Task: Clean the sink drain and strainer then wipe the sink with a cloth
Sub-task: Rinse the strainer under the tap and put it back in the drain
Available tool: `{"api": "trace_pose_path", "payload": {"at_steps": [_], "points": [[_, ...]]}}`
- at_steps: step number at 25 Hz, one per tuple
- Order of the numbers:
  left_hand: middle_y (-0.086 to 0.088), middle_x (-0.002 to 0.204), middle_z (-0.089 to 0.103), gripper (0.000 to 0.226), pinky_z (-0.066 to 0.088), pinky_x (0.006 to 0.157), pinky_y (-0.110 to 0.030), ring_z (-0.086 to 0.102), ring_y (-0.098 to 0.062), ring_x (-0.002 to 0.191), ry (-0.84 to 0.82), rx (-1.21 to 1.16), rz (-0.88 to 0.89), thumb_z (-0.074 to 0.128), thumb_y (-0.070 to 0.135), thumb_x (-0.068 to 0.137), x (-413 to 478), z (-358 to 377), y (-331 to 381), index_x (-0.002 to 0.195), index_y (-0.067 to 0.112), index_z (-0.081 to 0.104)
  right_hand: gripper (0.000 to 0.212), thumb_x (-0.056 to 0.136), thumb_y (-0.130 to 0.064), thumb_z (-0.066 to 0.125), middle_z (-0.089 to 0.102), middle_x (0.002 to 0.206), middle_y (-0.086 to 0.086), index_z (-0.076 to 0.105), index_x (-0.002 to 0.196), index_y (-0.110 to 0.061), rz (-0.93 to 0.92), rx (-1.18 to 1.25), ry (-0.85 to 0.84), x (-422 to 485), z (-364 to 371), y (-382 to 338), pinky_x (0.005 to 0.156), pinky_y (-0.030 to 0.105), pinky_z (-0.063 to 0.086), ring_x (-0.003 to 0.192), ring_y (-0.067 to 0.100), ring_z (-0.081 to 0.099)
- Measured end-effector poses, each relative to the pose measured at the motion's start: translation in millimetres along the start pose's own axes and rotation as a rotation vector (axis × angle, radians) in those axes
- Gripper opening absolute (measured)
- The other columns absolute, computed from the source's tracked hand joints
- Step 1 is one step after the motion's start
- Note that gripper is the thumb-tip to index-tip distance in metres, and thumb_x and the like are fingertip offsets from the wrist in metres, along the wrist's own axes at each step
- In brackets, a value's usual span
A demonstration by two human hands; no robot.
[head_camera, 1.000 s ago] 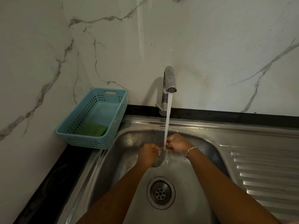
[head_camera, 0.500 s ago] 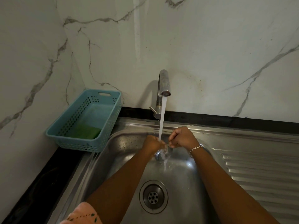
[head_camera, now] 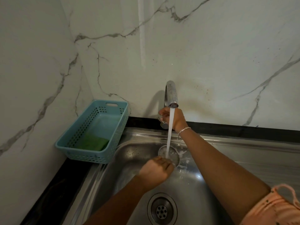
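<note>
Two bare forearms enter from the lower edge of the frame, uncovered from wrist to above the elbow. The left hand [head_camera: 154,172] carries no ring, band or glove. The right hand [head_camera: 174,117] has a thin silver-coloured chain bracelet [head_camera: 183,131] at the wrist, lying loose. At lower right, a peach-orange short sleeve [head_camera: 274,208] shows small dark dots and a scalloped trim along its edge.
</note>
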State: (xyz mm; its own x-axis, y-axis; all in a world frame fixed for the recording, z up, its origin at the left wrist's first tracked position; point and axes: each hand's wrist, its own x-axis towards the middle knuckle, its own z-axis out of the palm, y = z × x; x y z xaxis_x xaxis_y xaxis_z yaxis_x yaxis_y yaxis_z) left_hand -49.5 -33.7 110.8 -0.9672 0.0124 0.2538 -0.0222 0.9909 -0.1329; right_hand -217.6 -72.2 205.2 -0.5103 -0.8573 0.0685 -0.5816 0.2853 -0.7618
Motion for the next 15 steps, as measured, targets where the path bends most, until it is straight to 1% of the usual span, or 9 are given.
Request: {"api": "trace_pose_path", "payload": {"at_steps": [2, 4, 5, 8, 10, 11, 12, 14, 15], "points": [[0.003, 0.084, 0.077, 0.032, 0.058, 0.072, -0.018, 0.071, -0.004, 0.077, 0.060, 0.015, 0.043, 0.082, 0.027, 0.056, 0.2, -0.7, 1.2, 0.085, 0.017, 0.074, 0.029, 0.087, 0.004, 0.054, 0.061, 0.118, 0.026, 0.059, 0.115, 0.005, -0.035, -0.033, -0.109, 8.5, 4.9, -4.2, 0.097, 0.040, 0.048, 0.109, 0.039, 0.058], [0.004, 0.084, 0.077, 0.030, 0.058, 0.073, -0.019, 0.071, -0.004, 0.078, 0.081, 0.024, 0.037, 0.082, 0.028, 0.058, -0.5, -2.5, 2.3, 0.085, 0.017, 0.074, 0.027, 0.086, 0.008, 0.052, 0.064, 0.106, 0.024, 0.061, 0.111, 0.007, -0.055, -0.004, -0.188, 10.1, 8.4, -5.6, 0.083, 0.031, 0.053, 0.094, 0.033, 0.064], [0.004, 0.083, 0.077, 0.031, 0.058, 0.073, -0.019, 0.071, -0.004, 0.077, 0.088, 0.024, 0.029, 0.082, 0.028, 0.057, -1.3, -4.4, 3.3, 0.084, 0.017, 0.074, 0.024, 0.086, 0.009, 0.052, 0.064, 0.098, 0.022, 0.062, 0.107, 0.008, -0.060, 0.006, -0.189, 10.8, 8.7, -3.7, 0.079, 0.030, 0.053, 0.086, 0.030, 0.064], [0.005, 0.082, 0.077, 0.032, 0.057, 0.071, -0.017, 0.071, -0.003, 0.075, 0.109, 0.008, -0.018, 0.085, 0.027, 0.050, -5.8, -11.0, 4.8, 0.080, 0.018, 0.075, 0.016, 0.083, 0.008, 0.056, 0.065, 0.090, 0.018, 0.069, 0.093, 0.007, -0.036, 0.108, -0.028, 11.3, 2.9, 6.9, 0.087, 0.034, 0.052, 0.086, 0.028, 0.061], [0.004, 0.080, 0.077, 0.036, 0.057, 0.070, -0.017, 0.072, -0.004, 0.073, 0.110, -0.016, -0.058, 0.087, 0.023, 0.044, -10.2, -12.6, 5.6, 0.078, 0.016, 0.075, 0.015, 0.080, 0.007, 0.062, 0.070, 0.096, 0.019, 0.071, 0.091, 0.004, -0.018, 0.160, 0.085, 6.4, 0.2, 13.0, 0.078, 0.022, 0.053, 0.085, 0.024, 0.061], [0.004, 0.079, 0.077, 0.039, 0.057, 0.069, -0.017, 0.072, -0.004, 0.072, 0.105, -0.033, -0.076, 0.088, 0.022, 0.042, -12.9, -12.1, 6.4, 0.078, 0.016, 0.075, 0.016, 0.078, 0.008, 0.064, 0.071, 0.097, 0.019, 0.071, 0.092, 0.003, -0.024, 0.176, 0.110, 3.5, 0.0, 14.6, 0.072, 0.015, 0.052, 0.083, 0.019, 0.060], [0.003, 0.078, 0.077, 0.040, 0.057, 0.068, -0.017, 0.072, -0.005, 0.072, 0.099, -0.048, -0.093, 0.089, 0.021, 0.040, -15.3, -11.8, 7.2, 0.078, 0.016, 0.075, 0.018, 0.077, 0.009, 0.064, 0.071, 0.098, 0.020, 0.071, 0.093, 0.003, -0.029, 0.206, 0.117, 1.4, -0.5, 15.3, 0.070, 0.013, 0.052, 0.082, 0.016, 0.060], [0.004, 0.077, 0.077, 0.040, 0.057, 0.067, -0.016, 0.072, -0.004, 0.071, 0.092, -0.068, -0.120, 0.089, 0.021, 0.040, -20.2, -12.7, 8.5, 0.077, 0.016, 0.075, 0.020, 0.078, 0.012, 0.061, 0.070, 0.100, 0.022, 0.069, 0.096, 0.005, -0.006, 0.288, 0.121, -4.8, -3.5, 12.5, 0.080, 0.027, 0.056, 0.084, 0.020, 0.062], [0.004, 0.076, 0.077, 0.038, 0.057, 0.066, -0.015, 0.071, -0.004, 0.071, 0.090, -0.072, -0.129, 0.089, 0.021, 0.040, -22.6, -13.4, 9.0, 0.075, 0.016, 0.075, 0.020, 0.080, 0.012, 0.060, 0.070, 0.101, 0.023, 0.068, 0.097, 0.006, 0.010, 0.298, 0.134, -11.0, -5.6, 12.8, 0.087, 0.032, 0.054, 0.088, 0.024, 0.064]]}}
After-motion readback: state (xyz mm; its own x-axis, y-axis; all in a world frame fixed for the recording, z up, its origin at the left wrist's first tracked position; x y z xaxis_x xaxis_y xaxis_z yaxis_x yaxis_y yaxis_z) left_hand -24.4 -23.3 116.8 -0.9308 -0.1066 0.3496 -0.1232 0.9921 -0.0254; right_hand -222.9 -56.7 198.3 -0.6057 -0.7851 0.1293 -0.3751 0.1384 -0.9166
